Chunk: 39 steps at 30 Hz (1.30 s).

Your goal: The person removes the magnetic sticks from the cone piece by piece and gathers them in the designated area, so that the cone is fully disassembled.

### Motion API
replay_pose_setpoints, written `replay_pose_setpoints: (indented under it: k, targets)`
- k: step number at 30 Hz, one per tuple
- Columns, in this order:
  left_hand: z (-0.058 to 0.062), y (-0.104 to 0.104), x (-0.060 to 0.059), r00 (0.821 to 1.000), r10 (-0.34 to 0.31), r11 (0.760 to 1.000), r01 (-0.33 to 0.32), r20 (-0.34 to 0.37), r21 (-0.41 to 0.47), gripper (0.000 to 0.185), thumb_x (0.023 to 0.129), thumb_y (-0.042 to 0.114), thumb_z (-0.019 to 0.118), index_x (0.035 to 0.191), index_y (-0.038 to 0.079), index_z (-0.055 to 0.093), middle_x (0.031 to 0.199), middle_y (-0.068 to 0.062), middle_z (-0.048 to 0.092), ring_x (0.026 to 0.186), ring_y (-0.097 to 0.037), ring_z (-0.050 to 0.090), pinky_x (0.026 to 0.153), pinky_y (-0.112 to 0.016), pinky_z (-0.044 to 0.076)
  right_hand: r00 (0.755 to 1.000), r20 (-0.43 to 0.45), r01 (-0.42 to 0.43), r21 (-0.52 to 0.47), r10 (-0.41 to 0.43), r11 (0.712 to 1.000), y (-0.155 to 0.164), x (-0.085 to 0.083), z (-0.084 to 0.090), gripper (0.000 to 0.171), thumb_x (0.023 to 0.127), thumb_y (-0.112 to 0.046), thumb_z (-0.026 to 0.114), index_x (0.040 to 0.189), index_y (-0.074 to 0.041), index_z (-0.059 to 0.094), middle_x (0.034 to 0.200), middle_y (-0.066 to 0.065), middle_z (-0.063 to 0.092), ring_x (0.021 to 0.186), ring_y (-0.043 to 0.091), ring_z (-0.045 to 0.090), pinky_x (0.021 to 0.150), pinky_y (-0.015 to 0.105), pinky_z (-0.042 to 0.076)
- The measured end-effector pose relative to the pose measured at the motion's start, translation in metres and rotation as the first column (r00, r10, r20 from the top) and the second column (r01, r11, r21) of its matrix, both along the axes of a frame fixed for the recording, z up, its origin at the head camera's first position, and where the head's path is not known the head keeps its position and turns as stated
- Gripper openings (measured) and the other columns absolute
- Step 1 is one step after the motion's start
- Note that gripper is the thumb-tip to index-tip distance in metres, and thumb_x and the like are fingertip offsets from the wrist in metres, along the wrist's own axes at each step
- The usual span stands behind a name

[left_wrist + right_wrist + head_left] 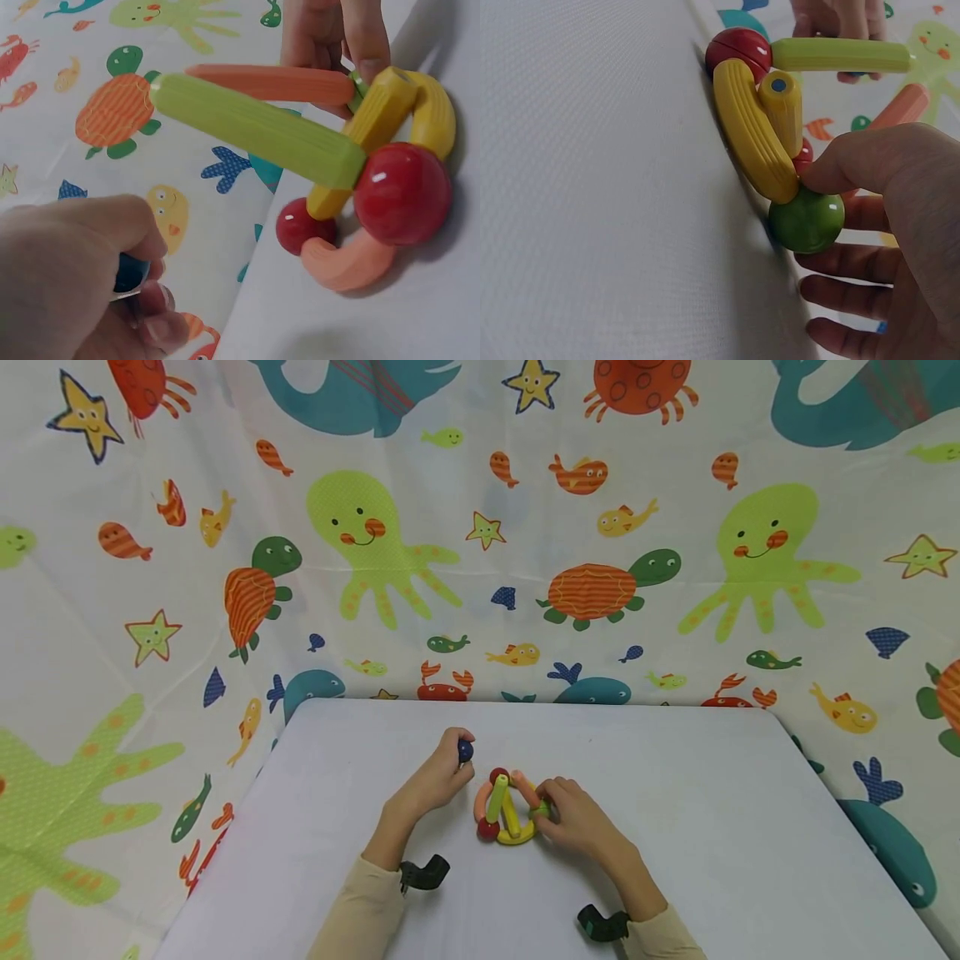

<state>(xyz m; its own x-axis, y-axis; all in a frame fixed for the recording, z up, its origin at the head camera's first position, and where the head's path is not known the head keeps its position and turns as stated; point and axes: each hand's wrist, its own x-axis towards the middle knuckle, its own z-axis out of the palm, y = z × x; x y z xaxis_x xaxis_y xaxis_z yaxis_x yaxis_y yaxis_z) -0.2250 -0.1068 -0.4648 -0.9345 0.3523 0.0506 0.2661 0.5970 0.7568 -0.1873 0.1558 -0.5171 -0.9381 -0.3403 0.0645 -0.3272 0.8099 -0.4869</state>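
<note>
Left hand fingers curled tight round a dark blue ball, held just left of the toy structure, not touching it. Right hand pinches the green ball at the structure's right end. Green stick points its free end toward the left hand, the nearer one. All on the white table.

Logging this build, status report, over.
Left hand grips blue ball. Right hand pinches green ball on rod-and-ball structure. Nothing between them.
</note>
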Motion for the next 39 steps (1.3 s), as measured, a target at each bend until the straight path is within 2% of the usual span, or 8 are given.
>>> replay_pose_setpoints:
  k: [6,12,16,19,22,31,34,39]
  targets:
    - [-0.010,-0.005,-0.005,0.996,0.075,0.995,-0.072,-0.047,0.067,0.042,0.096,0.006,0.061,0.135,0.005,0.045,0.138,-0.020,0.051,0.118,-0.029,0.055,0.106,-0.048,0.047,1.000,-0.017,-0.009,0.011,0.010,1.000,0.000,-0.001,-0.001,0.030,0.084,-0.028,0.070,0.111,-0.017,0.064,0.090,-0.009,0.053,0.087,0.009,0.046,0.076,0.030,0.046]
    - [-0.019,-0.010,-0.008,0.980,0.138,0.988,-0.127,-0.143,0.084,0.040,0.091,0.004,0.067,0.129,0.007,0.054,0.128,-0.017,0.050,0.115,-0.028,0.058,0.099,-0.044,0.053,1.000,-0.019,-0.011,0.004,0.011,1.000,0.000,0.000,-0.001,0.029,0.084,-0.027,0.070,0.110,-0.017,0.064,0.089,-0.009,0.053,0.086,0.009,0.045,0.074,0.030,0.044]
    - [-0.027,-0.015,-0.011,0.964,0.203,0.977,-0.189,-0.172,0.094,0.043,0.089,0.006,0.072,0.129,0.008,0.058,0.121,-0.013,0.055,0.100,-0.020,0.060,0.087,-0.033,0.057,1.000,-0.021,-0.001,0.001,0.001,1.000,-0.001,0.001,0.000,0.029,0.084,-0.028,0.070,0.110,-0.017,0.064,0.089,-0.009,0.053,0.086,0.009,0.045,0.075,0.030,0.045]
    - [-0.034,-0.020,-0.012,0.951,0.259,0.961,-0.237,-0.169,0.140,0.046,0.086,0.008,0.076,0.129,0.006,0.059,0.109,-0.012,0.062,0.085,-0.016,0.059,0.074,-0.023,0.054,1.000,-0.020,0.006,0.002,-0.006,1.000,-0.001,0.001,0.001,0.029,0.084,-0.029,0.070,0.110,-0.018,0.064,0.089,-0.010,0.054,0.086,0.009,0.046,0.075,0.030,0.045]
    - [-0.040,-0.024,-0.013,0.938,0.303,0.944,-0.271,-0.171,0.188,0.046,0.084,0.008,0.078,0.126,0.003,0.061,0.099,-0.013,0.067,0.078,-0.015,0.061,0.067,-0.019,0.052,1.000,-0.010,0.010,-0.001,-0.010,1.000,-0.001,0.001,0.002,0.029,0.084,-0.028,0.069,0.111,-0.017,0.065,0.089,-0.009,0.054,0.086,0.009,0.046,0.075,0.030,0.045]
    - [-0.058,-0.036,-0.017,0.890,0.399,0.915,-0.370,-0.222,0.162,0.042,0.082,0.011,0.081,0.120,0.001,0.067,0.110,-0.016,0.063,0.087,-0.021,0.066,0.073,-0.023,0.055,1.000,-0.008,-0.004,0.005,0.004,1.000,-0.001,0.001,0.003,0.028,0.084,-0.027,0.069,0.110,-0.016,0.065,0.089,-0.009,0.054,0.086,0.009,0.045,0.074,0.030,0.044]
    - [-0.062,-0.038,-0.016,0.882,0.425,0.903,-0.401,-0.201,0.153,0.045,0.083,0.013,0.080,0.123,0.000,0.066,0.109,-0.015,0.064,0.089,-0.022,0.066,0.076,-0.028,0.056,1.000,-0.011,-0.001,0.014,0.001,1.000,-0.001,0.001,0.002,0.028,0.085,-0.029,0.069,0.110,-0.017,0.064,0.088,-0.010,0.053,0.086,0.009,0.045,0.075,0.030,0.043]
    - [-0.068,-0.040,-0.013,0.881,0.443,0.895,-0.425,-0.164,0.137,0.046,0.085,0.017,0.078,0.126,0.001,0.064,0.106,-0.014,0.068,0.090,-0.023,0.064,0.077,-0.033,0.054,1.000,0.005,0.006,0.017,-0.006,1.000,-0.001,0.000,0.002,0.028,0.085,-0.030,0.069,0.110,-0.018,0.064,0.088,-0.010,0.053,0.086,0.009,0.045,0.075,0.030,0.043]
